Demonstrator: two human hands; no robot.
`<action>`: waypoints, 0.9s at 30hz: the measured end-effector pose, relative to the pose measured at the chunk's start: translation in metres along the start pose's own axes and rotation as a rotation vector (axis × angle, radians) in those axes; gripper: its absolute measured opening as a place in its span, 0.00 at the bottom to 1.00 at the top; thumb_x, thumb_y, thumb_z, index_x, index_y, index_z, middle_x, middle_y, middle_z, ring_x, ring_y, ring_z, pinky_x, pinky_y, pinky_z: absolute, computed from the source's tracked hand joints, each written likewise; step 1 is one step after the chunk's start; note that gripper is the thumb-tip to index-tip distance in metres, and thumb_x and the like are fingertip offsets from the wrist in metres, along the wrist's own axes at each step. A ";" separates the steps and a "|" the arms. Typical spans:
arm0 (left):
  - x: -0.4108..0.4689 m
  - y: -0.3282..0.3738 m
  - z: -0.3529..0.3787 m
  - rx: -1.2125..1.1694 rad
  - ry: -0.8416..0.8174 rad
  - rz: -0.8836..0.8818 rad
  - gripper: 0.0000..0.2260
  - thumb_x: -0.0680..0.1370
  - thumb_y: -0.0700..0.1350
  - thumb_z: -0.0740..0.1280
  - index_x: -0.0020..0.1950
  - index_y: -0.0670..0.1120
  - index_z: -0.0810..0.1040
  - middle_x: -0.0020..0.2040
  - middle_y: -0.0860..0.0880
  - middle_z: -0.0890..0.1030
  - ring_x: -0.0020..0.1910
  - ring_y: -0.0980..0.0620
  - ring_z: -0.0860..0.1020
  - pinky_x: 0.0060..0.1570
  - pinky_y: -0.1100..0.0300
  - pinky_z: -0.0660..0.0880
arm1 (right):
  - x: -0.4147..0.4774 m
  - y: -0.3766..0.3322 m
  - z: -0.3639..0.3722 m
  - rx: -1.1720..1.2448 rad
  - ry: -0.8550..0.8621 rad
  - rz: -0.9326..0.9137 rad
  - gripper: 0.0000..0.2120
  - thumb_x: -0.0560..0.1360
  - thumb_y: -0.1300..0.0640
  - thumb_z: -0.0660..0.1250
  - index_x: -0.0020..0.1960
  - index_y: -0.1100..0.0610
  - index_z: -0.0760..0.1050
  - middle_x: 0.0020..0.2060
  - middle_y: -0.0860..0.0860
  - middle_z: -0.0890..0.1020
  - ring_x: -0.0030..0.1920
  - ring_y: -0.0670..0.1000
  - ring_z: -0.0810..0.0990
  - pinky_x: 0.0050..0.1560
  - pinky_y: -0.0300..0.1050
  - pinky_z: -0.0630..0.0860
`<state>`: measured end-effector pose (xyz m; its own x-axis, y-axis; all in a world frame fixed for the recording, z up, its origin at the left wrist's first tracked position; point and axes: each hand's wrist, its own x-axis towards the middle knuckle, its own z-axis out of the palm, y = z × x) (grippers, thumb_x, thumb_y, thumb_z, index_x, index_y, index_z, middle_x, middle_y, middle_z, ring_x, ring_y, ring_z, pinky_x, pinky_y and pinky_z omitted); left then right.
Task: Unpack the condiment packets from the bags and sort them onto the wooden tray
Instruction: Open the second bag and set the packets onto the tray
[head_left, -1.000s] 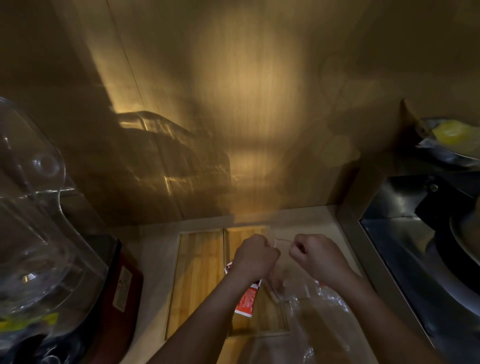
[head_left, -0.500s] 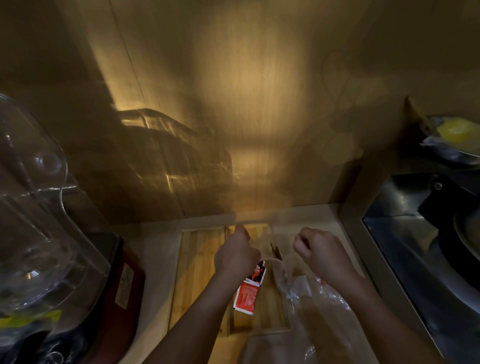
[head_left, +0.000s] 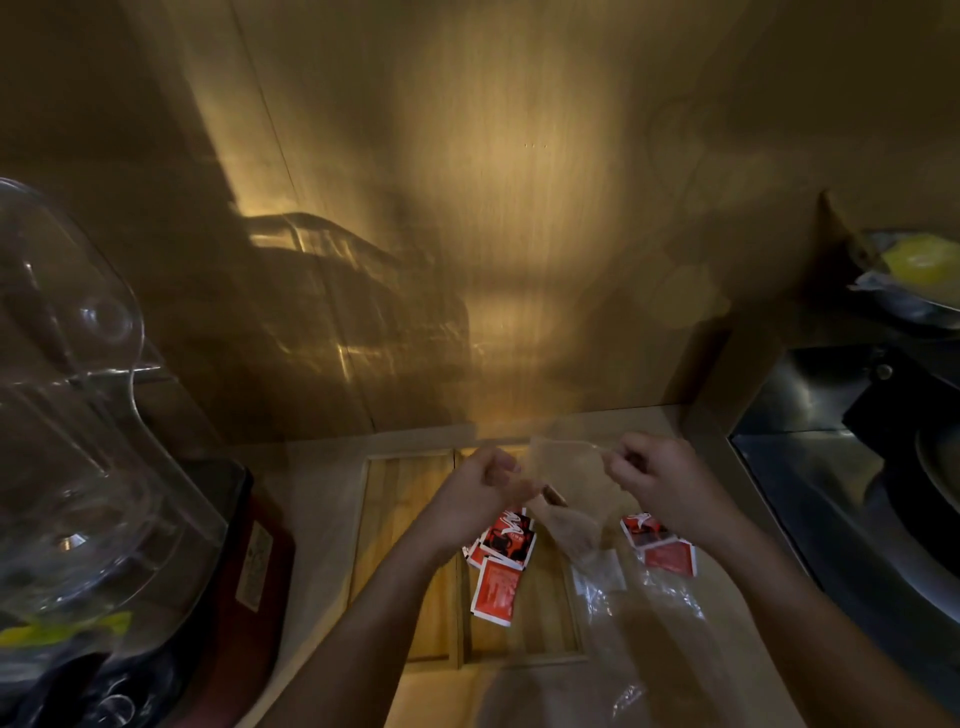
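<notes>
A wooden tray (head_left: 405, 525) with two compartments lies on the counter below the wall. Red condiment packets (head_left: 497, 571) lie in its right compartment. Two more red packets (head_left: 662, 545) lie to the right of the tray, under my right wrist. My left hand (head_left: 485, 491) and my right hand (head_left: 657, 480) each pinch an edge of a clear plastic bag (head_left: 566, 467), held stretched between them above the tray. The bag hangs down and hides part of the right compartment. A second crumpled clear bag (head_left: 654, 597) lies on the counter at the right.
A large clear plastic dome (head_left: 62, 415) over a red appliance (head_left: 260, 561) stands at the left. A steel counter with a dark pan (head_left: 893, 467) is on the right. A bowl holding something yellow (head_left: 919, 260) sits on a shelf at upper right. A wooden wall closes the back.
My hands moved apart and pulled the clear bag open between them. More red packets now show, in the right compartment and to the right of the tray.
</notes>
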<state>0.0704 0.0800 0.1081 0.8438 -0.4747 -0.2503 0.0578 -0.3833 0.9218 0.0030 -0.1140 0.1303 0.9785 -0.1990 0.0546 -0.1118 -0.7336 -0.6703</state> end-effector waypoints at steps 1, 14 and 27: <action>-0.003 0.002 -0.004 -0.092 -0.056 0.024 0.12 0.73 0.51 0.69 0.53 0.48 0.76 0.48 0.51 0.79 0.44 0.55 0.77 0.43 0.61 0.72 | 0.000 -0.003 -0.002 0.016 -0.007 -0.017 0.15 0.75 0.56 0.63 0.34 0.64 0.72 0.25 0.51 0.70 0.28 0.47 0.67 0.32 0.44 0.63; 0.002 -0.031 -0.007 -0.151 -0.182 0.152 0.14 0.77 0.42 0.63 0.63 0.51 0.75 0.59 0.54 0.79 0.56 0.58 0.79 0.51 0.63 0.78 | -0.006 -0.034 -0.024 0.342 -0.236 -0.121 0.13 0.74 0.59 0.65 0.31 0.55 0.74 0.20 0.46 0.74 0.22 0.43 0.70 0.25 0.33 0.67; -0.018 -0.048 -0.006 -0.459 -0.087 0.103 0.11 0.76 0.49 0.62 0.39 0.49 0.82 0.36 0.51 0.82 0.35 0.55 0.78 0.35 0.64 0.74 | 0.014 -0.016 0.019 1.344 -0.083 0.166 0.11 0.66 0.49 0.69 0.32 0.56 0.79 0.30 0.51 0.80 0.27 0.45 0.79 0.29 0.36 0.76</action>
<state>0.0560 0.1116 0.0704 0.8109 -0.5639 -0.1564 0.2221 0.0494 0.9738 0.0220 -0.0934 0.1277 0.9829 -0.1482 -0.1089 -0.0205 0.5001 -0.8657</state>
